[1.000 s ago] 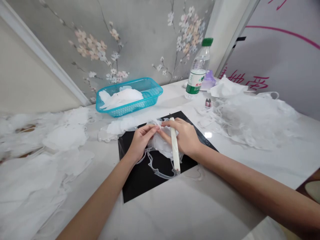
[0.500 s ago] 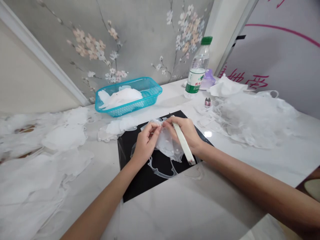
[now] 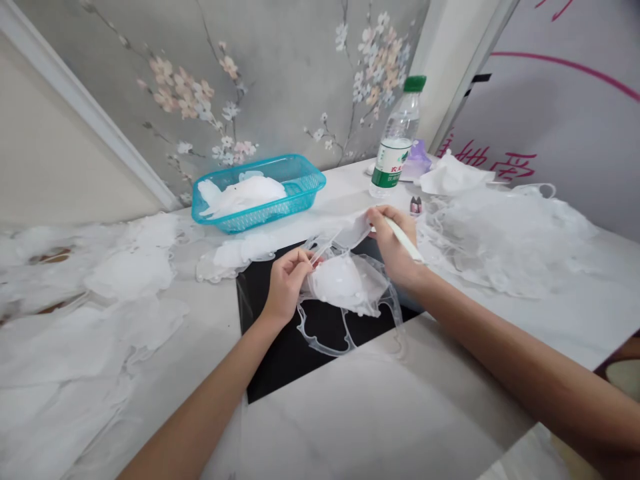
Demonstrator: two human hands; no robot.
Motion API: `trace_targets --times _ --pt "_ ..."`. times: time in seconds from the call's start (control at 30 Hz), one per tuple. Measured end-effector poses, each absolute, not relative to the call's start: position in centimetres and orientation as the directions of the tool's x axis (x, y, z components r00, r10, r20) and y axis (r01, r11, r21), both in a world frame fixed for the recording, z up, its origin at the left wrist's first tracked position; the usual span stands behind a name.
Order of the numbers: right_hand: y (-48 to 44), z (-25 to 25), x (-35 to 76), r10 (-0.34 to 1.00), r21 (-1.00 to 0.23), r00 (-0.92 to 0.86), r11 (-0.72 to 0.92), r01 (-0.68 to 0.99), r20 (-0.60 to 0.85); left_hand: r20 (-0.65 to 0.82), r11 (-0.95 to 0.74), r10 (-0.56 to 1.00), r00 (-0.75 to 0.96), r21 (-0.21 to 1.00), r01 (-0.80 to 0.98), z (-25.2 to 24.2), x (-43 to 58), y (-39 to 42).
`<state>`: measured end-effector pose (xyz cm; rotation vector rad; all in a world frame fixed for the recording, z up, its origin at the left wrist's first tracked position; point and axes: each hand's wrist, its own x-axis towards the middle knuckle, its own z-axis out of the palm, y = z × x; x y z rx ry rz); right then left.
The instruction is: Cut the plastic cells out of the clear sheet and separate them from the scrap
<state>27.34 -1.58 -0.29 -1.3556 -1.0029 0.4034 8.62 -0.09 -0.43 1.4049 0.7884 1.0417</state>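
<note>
My left hand [image 3: 290, 280] is closed, pinching the edge of a translucent white cut-out sheet [image 3: 340, 280] with scalloped edges. Up and to the right, my right hand [image 3: 397, 243] grips a lifted white flap [image 3: 354, 230] between thumb and fingers. A pale stick-like tool [image 3: 404, 239] is also tucked in that hand; its tip is hidden. Thin strips stretch between the two hands. Below them lies a black mat [image 3: 280, 360], with a clear cut-out frame [image 3: 320, 347] curling across it.
A blue plastic basket [image 3: 260, 217] with white pieces stands at the back, near a water bottle [image 3: 393, 153]. Small dark-tipped items [image 3: 415, 205] sit by a heap of translucent scraps [image 3: 510, 233] on the right. More white sheets [image 3: 75, 333] cover the left side.
My right hand has moved up and right, away from my left hand, drawing a white flap with it. The tool has tilted along with that hand. My left hand has barely shifted.
</note>
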Motion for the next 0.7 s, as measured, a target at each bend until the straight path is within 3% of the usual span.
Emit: trace_targets --times 0.13,0.33,0.5,0.7 --pt "-2.9 1.1 25.8 0.851 -0.890 0.343 0.266 0.371 0.397 0.107 -0.078 0.932 0.346 0.992 -0.099 -0.7 8.7 0.1" --pt "-3.7 2.2 24.9 0.942 -0.917 0.101 0.281 0.283 0.319 0.085 -0.075 0.947 0.309 0.996 -0.045 -0.6 9.2 0.4" --pt "-3.8 2.1 24.6 0.950 -0.903 0.031 0.284 0.322 0.309 0.196 -0.190 0.912 0.361 0.980 -0.051 -0.7 9.1 0.2" --pt "-3.7 1.3 24.3 0.936 -0.788 0.010 0.291 0.543 0.352 0.210 -0.226 0.897 0.389 0.974 -0.007 -0.2 9.1 -0.2"
